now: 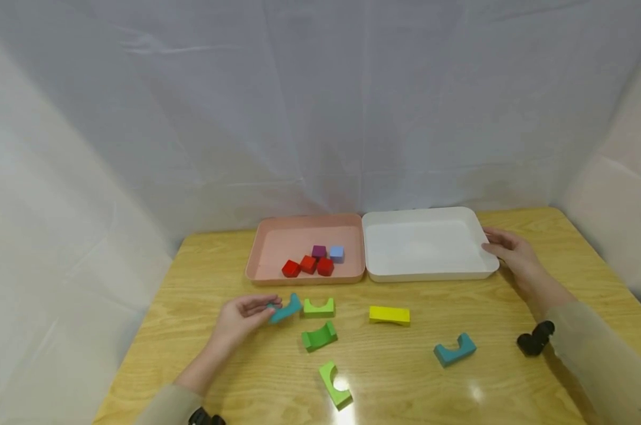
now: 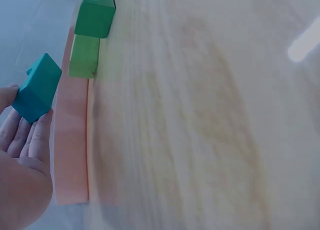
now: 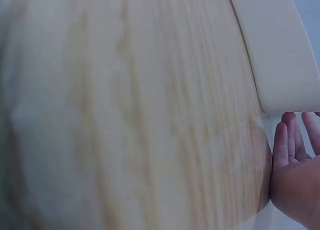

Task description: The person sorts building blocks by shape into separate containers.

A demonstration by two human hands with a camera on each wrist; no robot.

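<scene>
Left hand (image 1: 241, 319) pinches a teal arch block (image 1: 285, 309) at its fingertips, just off the table (image 1: 193, 295), near-left of the pink tray (image 1: 257, 248). In the left wrist view the block (image 2: 37, 87) sits against the fingertips (image 2: 22, 135), palm open beneath it.

Right hand (image 1: 512, 251) rests with fairly straight fingers against the right rim of the white tray (image 1: 482, 236); I read it as steadying, not gripping.

Step as I judge it: a pick in hand, block just lifted. Next move calls for carrying it across to a tray; which one I can't tell from here.

Containers:
- Pink tray: three red cubes (image 1: 308, 265), one purple cube (image 1: 319, 252), one light-blue cube (image 1: 336, 254), clustered at its near edge.
- White tray: nothing in it that I can see.

Loose on the table: three green arch blocks (image 1: 319, 307), a yellow arch block (image 1: 389, 315), a second teal arch (image 1: 455, 349) near right.
</scene>
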